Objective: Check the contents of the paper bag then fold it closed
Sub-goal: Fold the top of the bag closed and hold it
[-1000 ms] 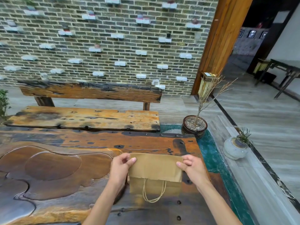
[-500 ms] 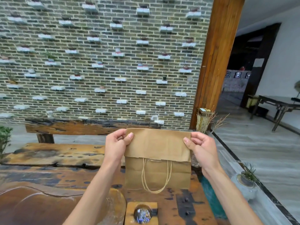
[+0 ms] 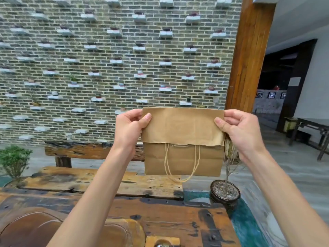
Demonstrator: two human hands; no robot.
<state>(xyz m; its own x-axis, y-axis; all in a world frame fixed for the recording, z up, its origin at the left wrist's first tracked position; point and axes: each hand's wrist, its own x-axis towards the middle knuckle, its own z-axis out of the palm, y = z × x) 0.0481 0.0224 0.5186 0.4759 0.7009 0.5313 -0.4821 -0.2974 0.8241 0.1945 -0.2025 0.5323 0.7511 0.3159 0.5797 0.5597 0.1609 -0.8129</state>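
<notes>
Raised higher than half a second ago, the paper bag (image 3: 183, 141) now hangs in mid-air well above the desk (image 3: 169, 220), level with the brick wall (image 3: 106, 59) that fills the view behind the hands. That wall carries rows of small white ledges, many with little pots on them. To the right of the hands stands a broad wooden post (image 3: 247, 56), and beyond it a grey tiled floor (image 3: 292, 168) runs toward a dark doorway. Below the hands lies the dark, weathered desk, with a rough wooden bench (image 3: 99, 182) past its far edge. A round potted twig (image 3: 225, 193) sits below the right hand, off the desk's corner. The bag's top is folded down as a flap over its front, and its twine handles (image 3: 181, 164) dangle beneath the flap. The left hand (image 3: 130, 129) pinches the flap's upper left corner, thumb in front; the right hand (image 3: 240, 131) pinches the upper right corner likewise.
</notes>
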